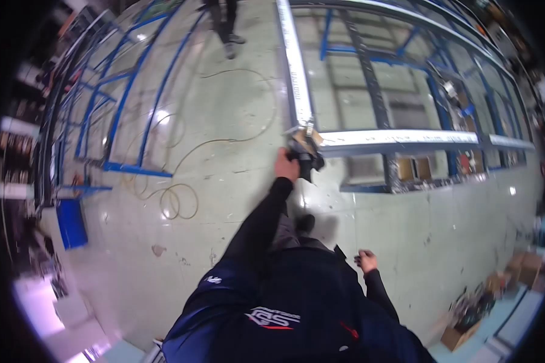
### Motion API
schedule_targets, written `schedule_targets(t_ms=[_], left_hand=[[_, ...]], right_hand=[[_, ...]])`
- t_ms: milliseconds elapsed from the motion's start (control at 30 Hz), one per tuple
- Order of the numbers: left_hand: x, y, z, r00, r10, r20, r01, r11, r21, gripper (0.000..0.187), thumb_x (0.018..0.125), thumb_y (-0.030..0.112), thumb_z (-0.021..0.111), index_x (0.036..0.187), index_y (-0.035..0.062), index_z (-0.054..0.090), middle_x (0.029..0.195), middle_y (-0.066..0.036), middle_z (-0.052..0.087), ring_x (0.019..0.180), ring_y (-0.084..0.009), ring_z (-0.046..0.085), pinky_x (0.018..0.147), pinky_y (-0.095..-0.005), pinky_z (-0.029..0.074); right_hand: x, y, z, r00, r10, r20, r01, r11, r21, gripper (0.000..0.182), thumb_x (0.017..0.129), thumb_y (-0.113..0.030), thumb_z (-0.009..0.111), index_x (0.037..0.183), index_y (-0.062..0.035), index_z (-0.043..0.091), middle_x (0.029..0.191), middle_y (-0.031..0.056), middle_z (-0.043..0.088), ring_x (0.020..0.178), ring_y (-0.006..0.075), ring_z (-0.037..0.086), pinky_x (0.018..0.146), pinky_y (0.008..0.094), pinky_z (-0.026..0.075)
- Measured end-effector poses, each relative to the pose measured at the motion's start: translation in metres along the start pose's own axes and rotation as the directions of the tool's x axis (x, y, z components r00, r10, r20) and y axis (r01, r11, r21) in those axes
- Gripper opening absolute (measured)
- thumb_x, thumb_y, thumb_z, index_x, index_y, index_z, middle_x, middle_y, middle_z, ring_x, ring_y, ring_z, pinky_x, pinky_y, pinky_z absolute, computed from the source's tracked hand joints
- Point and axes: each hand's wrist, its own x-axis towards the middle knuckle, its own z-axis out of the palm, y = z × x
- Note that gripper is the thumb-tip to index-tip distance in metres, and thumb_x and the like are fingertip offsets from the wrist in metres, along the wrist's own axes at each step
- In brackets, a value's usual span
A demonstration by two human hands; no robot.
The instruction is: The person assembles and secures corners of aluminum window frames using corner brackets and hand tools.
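My left hand (286, 167) reaches forward, its fingers closed on the side of a dark, bulky object (309, 158) at the corner of a long metal frame. A tan patch shows on top of that object, and its exact kind I cannot tell. At this corner a white-topped frame bar (296, 72) running away from me meets a second bar (399, 138) running to the right. My right hand (367, 261) hangs low beside my dark jacket (297, 296), away from the frame, with its fingers loosely bent and slightly apart.
Blue metal racks (118, 145) stand on the left, near a blue bin (72, 224). A thin yellowish hose (224, 140) loops over the pale floor (236, 103). Another person's legs (226, 27) show at the top. Cardboard boxes (524, 269) lie at the right edge.
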Motion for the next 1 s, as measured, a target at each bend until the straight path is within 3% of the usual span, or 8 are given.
schedule_targets(t_ms=[100, 267, 367, 467, 667, 700, 867, 1000], left_hand=[[-0.012, 0.001, -0.032, 0.968, 0.013, 0.250, -0.047, 0.990, 0.131, 0.026, 0.075, 0.010, 0.065, 0.095, 0.0040, 0.050, 0.089, -0.024, 0.065, 0.091, -0.0458, 0.063, 0.078, -0.0473, 0.051], [-0.023, -0.026, -0.039, 0.996, -0.074, 0.039, 0.081, 0.967, -0.241, 0.013, 0.088, 0.007, 0.062, 0.091, 0.0037, 0.050, 0.080, -0.005, 0.054, 0.075, -0.0139, 0.051, 0.068, -0.0321, 0.046], [-0.005, -0.033, 0.009, 0.981, -0.177, 0.084, 0.196, 0.918, -0.346, 0.022, 0.085, 0.006, 0.062, 0.103, 0.0008, 0.049, 0.089, -0.015, 0.060, 0.087, -0.0265, 0.061, 0.081, -0.0381, 0.048], [-0.009, -0.010, 0.028, 0.975, -0.216, -0.057, 0.197, 0.951, -0.240, 0.036, 0.085, 0.006, 0.059, 0.117, 0.0015, 0.042, 0.099, -0.026, 0.063, 0.101, -0.0445, 0.062, 0.089, -0.0465, 0.048], [-0.001, 0.011, -0.039, 0.923, 0.002, 0.384, -0.043, 0.994, 0.098, 0.037, 0.083, 0.006, 0.061, 0.115, 0.0004, 0.042, 0.099, -0.033, 0.063, 0.096, -0.0515, 0.061, 0.085, -0.0504, 0.049], [-0.004, -0.005, -0.042, 0.924, 0.071, 0.375, -0.105, 0.992, 0.071, 0.034, 0.084, 0.005, 0.059, 0.114, 0.0012, 0.043, 0.098, -0.029, 0.064, 0.094, -0.0448, 0.064, 0.083, -0.0471, 0.051], [0.002, -0.014, -0.018, 0.914, -0.180, 0.363, 0.336, 0.836, -0.433, 0.024, 0.087, 0.001, 0.057, 0.108, 0.0014, 0.045, 0.093, -0.010, 0.058, 0.084, -0.0163, 0.059, 0.075, -0.0326, 0.051], [0.003, -0.026, 0.015, 0.976, -0.165, 0.141, 0.203, 0.925, -0.322, 0.035, 0.083, 0.008, 0.063, 0.113, -0.0018, 0.047, 0.097, -0.019, 0.063, 0.089, -0.0311, 0.064, 0.083, -0.0402, 0.051]], right_hand=[[-0.007, -0.015, 0.004, 1.000, 0.022, -0.001, -0.022, 0.998, -0.058, 0.025, 0.095, -0.026, 0.061, 0.103, -0.0028, 0.063, 0.083, 0.0102, 0.071, 0.067, 0.0180, 0.067, 0.058, 0.0329, 0.050], [-0.021, -0.015, -0.001, 0.997, 0.031, -0.076, -0.030, 0.999, 0.019, 0.029, 0.095, -0.028, 0.062, 0.102, 0.0001, 0.064, 0.079, 0.0090, 0.070, 0.062, 0.0153, 0.065, 0.052, 0.0287, 0.047], [-0.028, -0.015, 0.000, 0.994, 0.082, -0.071, -0.085, 0.996, -0.032, 0.030, 0.096, -0.028, 0.062, 0.104, 0.0002, 0.064, 0.080, 0.0091, 0.070, 0.063, 0.0151, 0.066, 0.053, 0.0284, 0.047], [-0.033, -0.014, 0.001, 0.991, 0.107, -0.077, -0.112, 0.992, -0.056, 0.029, 0.095, -0.026, 0.062, 0.106, 0.0009, 0.064, 0.080, 0.0098, 0.070, 0.064, 0.0154, 0.066, 0.053, 0.0284, 0.047], [-0.026, -0.010, -0.009, 0.996, 0.077, -0.037, -0.080, 0.993, -0.089, 0.026, 0.096, -0.028, 0.061, 0.105, -0.0034, 0.063, 0.085, 0.0087, 0.071, 0.069, 0.0159, 0.067, 0.059, 0.0302, 0.048], [-0.023, -0.016, -0.009, 0.996, 0.061, -0.058, -0.064, 0.996, -0.059, 0.026, 0.096, -0.027, 0.061, 0.105, -0.0034, 0.063, 0.085, 0.0087, 0.071, 0.069, 0.0160, 0.067, 0.059, 0.0304, 0.048], [-0.033, -0.030, 0.000, 0.995, 0.048, -0.088, -0.049, 0.999, -0.009, 0.026, 0.096, -0.027, 0.060, 0.105, -0.0035, 0.063, 0.087, 0.0088, 0.071, 0.070, 0.0159, 0.067, 0.063, 0.0313, 0.050], [-0.041, -0.032, 0.003, 0.995, 0.056, -0.078, -0.058, 0.998, -0.021, 0.027, 0.096, -0.027, 0.060, 0.107, -0.0023, 0.063, 0.087, 0.0089, 0.071, 0.071, 0.0162, 0.067, 0.063, 0.0309, 0.049]])
